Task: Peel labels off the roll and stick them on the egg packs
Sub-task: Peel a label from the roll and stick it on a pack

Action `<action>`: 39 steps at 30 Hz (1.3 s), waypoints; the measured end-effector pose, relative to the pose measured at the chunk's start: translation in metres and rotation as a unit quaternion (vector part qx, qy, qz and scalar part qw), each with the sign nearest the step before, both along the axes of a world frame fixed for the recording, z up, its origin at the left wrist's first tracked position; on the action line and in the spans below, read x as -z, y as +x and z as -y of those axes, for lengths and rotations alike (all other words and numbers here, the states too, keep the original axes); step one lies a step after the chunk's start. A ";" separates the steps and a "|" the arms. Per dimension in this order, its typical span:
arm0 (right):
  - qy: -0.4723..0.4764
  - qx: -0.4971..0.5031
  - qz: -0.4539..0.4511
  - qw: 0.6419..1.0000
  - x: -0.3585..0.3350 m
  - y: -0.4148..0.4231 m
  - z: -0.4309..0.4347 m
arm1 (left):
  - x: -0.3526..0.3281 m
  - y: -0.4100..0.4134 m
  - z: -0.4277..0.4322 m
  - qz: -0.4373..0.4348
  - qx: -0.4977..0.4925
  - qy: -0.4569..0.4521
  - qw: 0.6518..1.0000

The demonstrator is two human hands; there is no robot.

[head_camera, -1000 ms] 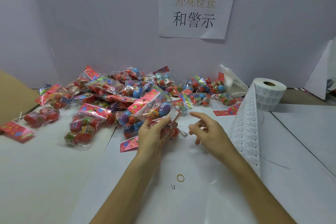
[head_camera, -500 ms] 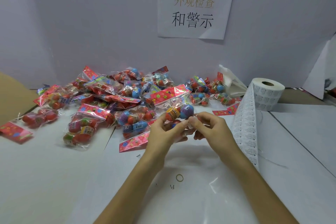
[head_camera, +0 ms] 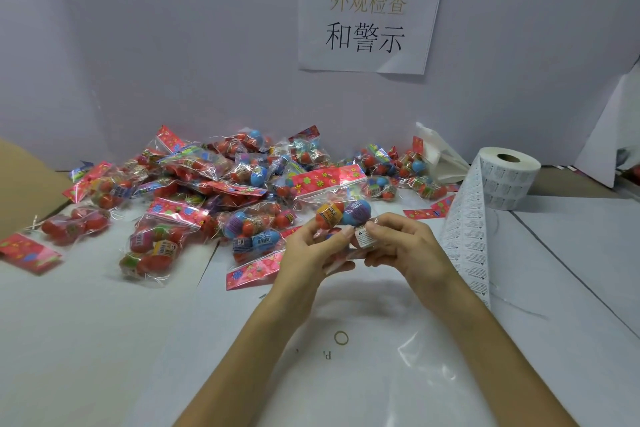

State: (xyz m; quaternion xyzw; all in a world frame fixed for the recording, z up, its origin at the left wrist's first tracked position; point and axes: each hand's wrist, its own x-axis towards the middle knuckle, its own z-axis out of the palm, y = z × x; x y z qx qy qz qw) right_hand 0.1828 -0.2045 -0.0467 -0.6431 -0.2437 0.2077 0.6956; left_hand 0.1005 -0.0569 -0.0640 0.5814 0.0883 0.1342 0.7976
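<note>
A clear egg pack (head_camera: 341,204) with a red flowered header and coloured eggs is held upright above the table's middle. My left hand (head_camera: 311,250) grips its lower part from the left. My right hand (head_camera: 398,243) pinches the pack's bottom from the right, fingertips on a small white label (head_camera: 363,236) stuck to the plastic. The white label roll (head_camera: 507,180) stands at the right, and its unrolled strip (head_camera: 465,236) hangs down beside my right forearm.
A pile of several egg packs (head_camera: 207,194) covers the table's back and left. A brown cardboard flap (head_camera: 24,184) juts in at the far left. White paper sheets (head_camera: 609,135) lean at the right wall. A sign (head_camera: 370,10) hangs on the back wall.
My left hand lifted the pack out of the pile and turned it upright. My right hand came in from the right and now pinches the pack at its label.
</note>
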 end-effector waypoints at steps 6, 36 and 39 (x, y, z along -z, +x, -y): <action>0.004 -0.007 -0.014 1.000 0.000 0.001 0.000 | -0.001 -0.001 0.002 -0.004 0.009 -0.010 1.000; -0.073 -0.008 0.133 0.988 0.006 0.000 0.000 | 0.003 -0.001 -0.004 -0.005 -0.019 0.004 1.000; -0.062 -0.028 0.110 0.992 0.006 0.001 0.002 | 0.003 0.000 -0.005 -0.007 -0.020 0.001 1.000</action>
